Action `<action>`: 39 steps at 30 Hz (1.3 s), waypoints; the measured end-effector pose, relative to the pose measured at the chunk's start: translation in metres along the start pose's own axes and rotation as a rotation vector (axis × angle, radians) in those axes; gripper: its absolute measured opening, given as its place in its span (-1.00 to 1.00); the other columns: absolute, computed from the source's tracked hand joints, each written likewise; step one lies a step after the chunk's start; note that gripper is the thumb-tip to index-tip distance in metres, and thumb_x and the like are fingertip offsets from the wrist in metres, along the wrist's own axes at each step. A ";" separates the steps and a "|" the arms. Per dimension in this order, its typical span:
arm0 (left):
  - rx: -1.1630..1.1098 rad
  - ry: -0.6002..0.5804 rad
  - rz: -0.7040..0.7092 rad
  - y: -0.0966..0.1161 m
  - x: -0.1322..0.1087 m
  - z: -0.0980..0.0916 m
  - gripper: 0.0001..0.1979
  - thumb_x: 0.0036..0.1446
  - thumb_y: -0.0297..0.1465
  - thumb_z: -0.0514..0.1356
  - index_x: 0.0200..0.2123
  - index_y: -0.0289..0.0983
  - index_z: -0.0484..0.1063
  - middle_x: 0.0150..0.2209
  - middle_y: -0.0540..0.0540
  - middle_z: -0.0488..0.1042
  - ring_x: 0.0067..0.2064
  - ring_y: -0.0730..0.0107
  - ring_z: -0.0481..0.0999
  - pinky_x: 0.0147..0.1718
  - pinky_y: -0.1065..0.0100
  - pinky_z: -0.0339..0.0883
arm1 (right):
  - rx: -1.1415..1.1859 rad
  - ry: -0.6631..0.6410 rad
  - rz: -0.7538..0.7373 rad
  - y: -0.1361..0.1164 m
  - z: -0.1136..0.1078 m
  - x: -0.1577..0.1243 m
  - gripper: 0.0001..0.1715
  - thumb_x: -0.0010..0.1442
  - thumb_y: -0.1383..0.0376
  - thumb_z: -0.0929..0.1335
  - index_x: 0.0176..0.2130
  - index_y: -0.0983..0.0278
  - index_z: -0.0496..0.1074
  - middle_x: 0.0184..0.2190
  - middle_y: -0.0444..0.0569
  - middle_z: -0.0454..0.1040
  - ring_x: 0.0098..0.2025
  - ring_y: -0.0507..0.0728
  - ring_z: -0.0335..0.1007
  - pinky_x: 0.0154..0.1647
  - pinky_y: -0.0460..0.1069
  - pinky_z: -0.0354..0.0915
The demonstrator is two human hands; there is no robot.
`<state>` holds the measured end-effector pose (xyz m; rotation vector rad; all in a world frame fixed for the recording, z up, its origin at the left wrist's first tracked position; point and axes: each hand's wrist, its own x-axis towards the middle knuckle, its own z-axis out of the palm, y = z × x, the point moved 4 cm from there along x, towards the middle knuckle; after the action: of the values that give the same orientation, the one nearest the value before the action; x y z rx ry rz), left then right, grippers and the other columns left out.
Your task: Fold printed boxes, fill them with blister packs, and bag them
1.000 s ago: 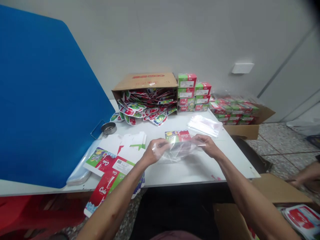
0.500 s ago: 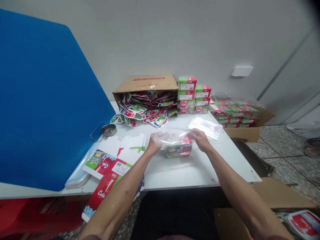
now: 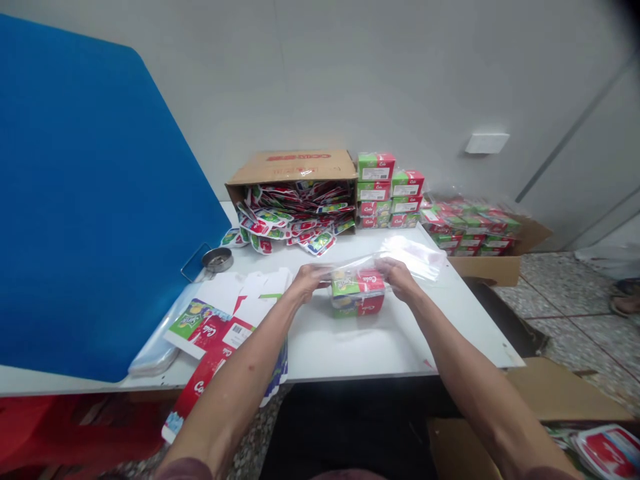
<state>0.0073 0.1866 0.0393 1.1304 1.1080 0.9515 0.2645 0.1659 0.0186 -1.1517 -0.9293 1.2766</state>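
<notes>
Red-and-green cola carton [image 3: 357, 293] bagged in clear plastic bag [image 3: 413, 257], left hand [image 3: 307, 281] and right hand [image 3: 397, 278] gripping its open end; flat cardboard blanks [image 3: 215, 327] lie unfolded nearby.

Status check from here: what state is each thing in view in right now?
Left hand: pinching the bag's left side
Right hand: pinching the bag's right side
Clear plastic bag: held open, partly over the carton
Cola carton: folded up, on the table
Flat carton blanks: unfolded, overhanging the table edge
Cardboard box: on its side, spilling printed cutouts
Carton stacks: upright, in two columns
Open cardboard box: holding cartons under plastic
</notes>
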 end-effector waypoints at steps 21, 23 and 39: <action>0.038 0.061 0.266 -0.049 -0.063 0.025 -0.17 0.11 -0.09 0.36 0.36 -0.24 0.22 0.33 -0.26 0.31 0.27 -0.03 0.40 0.12 0.20 0.41 | -0.089 0.051 -0.160 0.005 0.005 -0.027 -0.48 0.05 -0.16 0.48 -0.32 0.24 0.49 -0.43 -0.05 0.58 -0.33 0.19 0.50 -0.32 0.03 0.36; 0.070 0.028 0.252 -0.053 -0.062 0.024 -0.11 0.07 -0.13 0.40 0.39 -0.24 0.16 0.33 -0.29 0.29 0.20 -0.02 0.48 0.11 0.16 0.42 | -0.078 0.040 -0.151 0.006 0.004 -0.028 -0.46 0.04 -0.16 0.49 -0.29 0.24 0.51 -0.42 -0.05 0.58 -0.34 0.19 0.50 -0.30 0.04 0.38; 0.165 0.180 0.244 -0.065 -0.070 0.013 -0.44 -0.14 -0.21 0.49 -0.08 -0.28 0.46 -0.36 0.01 0.50 -0.33 0.37 0.49 -0.34 0.38 0.35 | -0.129 0.030 0.023 0.011 -0.001 -0.040 -0.53 -0.03 -0.07 0.50 -0.41 0.26 0.45 -0.56 -0.09 0.49 -0.57 0.05 0.31 -0.61 -0.07 0.20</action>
<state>0.0077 0.1041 -0.0114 1.3572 1.2299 1.1870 0.2584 0.1253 0.0110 -1.2817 -0.9898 1.2288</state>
